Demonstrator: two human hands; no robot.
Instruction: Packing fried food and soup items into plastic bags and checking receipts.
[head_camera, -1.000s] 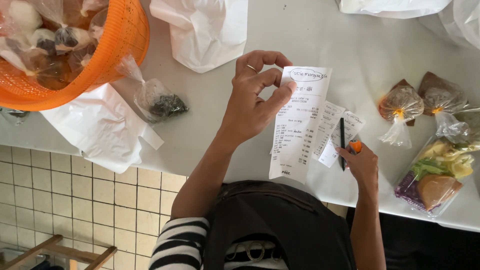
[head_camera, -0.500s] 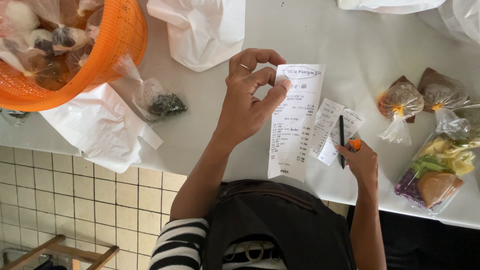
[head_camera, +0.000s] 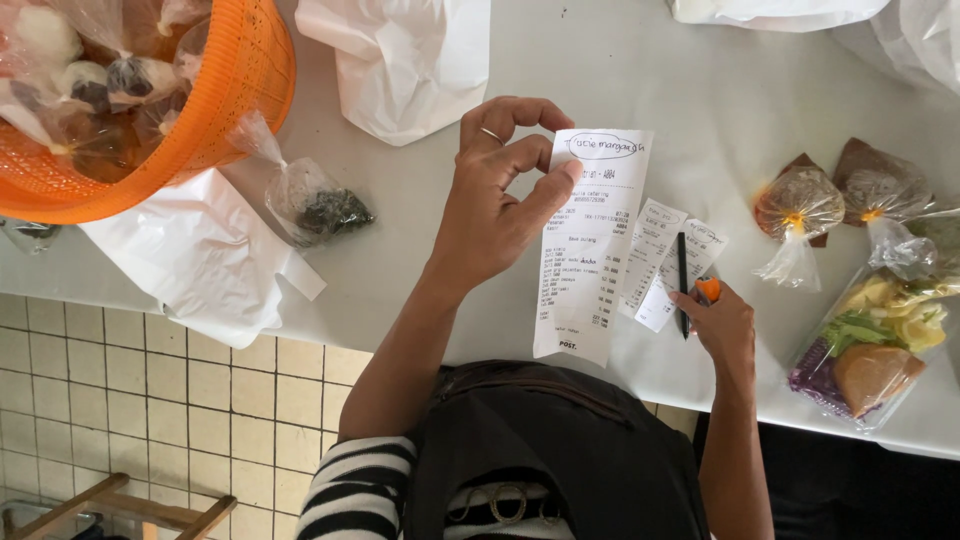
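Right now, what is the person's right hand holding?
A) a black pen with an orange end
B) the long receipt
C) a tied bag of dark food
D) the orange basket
A: the right hand grips the black pen over the small slips, while the left hand pinches the long receipt.

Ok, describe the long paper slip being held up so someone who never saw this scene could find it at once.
Start at the white table and find the left hand raised near its middle. Pinched between that hand's thumb and fingers is the long white printed paper receipt, hanging down towards the table's near edge. Unlike the two smaller slips lying flat beside the black pen, it is lifted and far longer.
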